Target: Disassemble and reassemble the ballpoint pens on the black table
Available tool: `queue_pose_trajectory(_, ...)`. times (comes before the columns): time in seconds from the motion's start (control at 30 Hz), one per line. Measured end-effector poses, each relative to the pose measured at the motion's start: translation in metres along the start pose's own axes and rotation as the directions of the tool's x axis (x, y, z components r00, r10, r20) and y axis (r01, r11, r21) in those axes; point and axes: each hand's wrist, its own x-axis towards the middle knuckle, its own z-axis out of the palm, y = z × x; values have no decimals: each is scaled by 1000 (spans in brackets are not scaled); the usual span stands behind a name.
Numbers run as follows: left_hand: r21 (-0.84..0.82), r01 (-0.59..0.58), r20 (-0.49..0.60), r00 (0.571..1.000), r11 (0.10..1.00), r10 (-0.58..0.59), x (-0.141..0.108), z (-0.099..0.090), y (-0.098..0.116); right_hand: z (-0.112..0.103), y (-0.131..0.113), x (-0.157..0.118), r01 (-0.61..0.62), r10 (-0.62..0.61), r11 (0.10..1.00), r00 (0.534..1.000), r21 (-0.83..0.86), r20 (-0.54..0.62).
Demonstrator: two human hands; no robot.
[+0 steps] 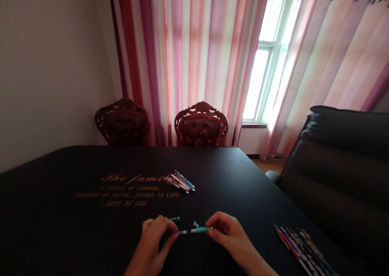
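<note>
My left hand (158, 236) pinches the left end of a thin, see-through pen refill (183, 232) between thumb and fingers. The refill lines up with a teal-green pen part (201, 230), and whether they are joined I cannot tell. My right hand (227, 231) grips the right end of that green part between thumb and fingertips. Just beyond my left fingers lies a dark green patterned pen piece (175, 219), partly hidden by the hand. A small pale piece (195, 223) rests on the table behind the green part.
A small pile of pens (180, 181) lies farther back on the black table (212, 162), beside gold lettering. More pens (300, 247) are bunched at the right front. Two carved chairs (201, 126) stand behind the table, and a black leather armchair (340, 179) is on the right.
</note>
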Motion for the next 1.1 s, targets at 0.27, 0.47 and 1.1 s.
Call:
queue_pose_trajectory(0.27,138,37,-79,997,990,-26,11,-12,-30,-6,-7,3,-58,73,977,995,204,-65)
queue_pose_trajectory(0.47,285,123,-45,992,951,-115,17,-18,-54,-13,-11,7,-67,117,963,977,262,-180)
queue_pose_trajectory(1.1,60,146,2,989,987,-146,18,-24,-30,-21,8,11,-28,74,973,978,228,-195)
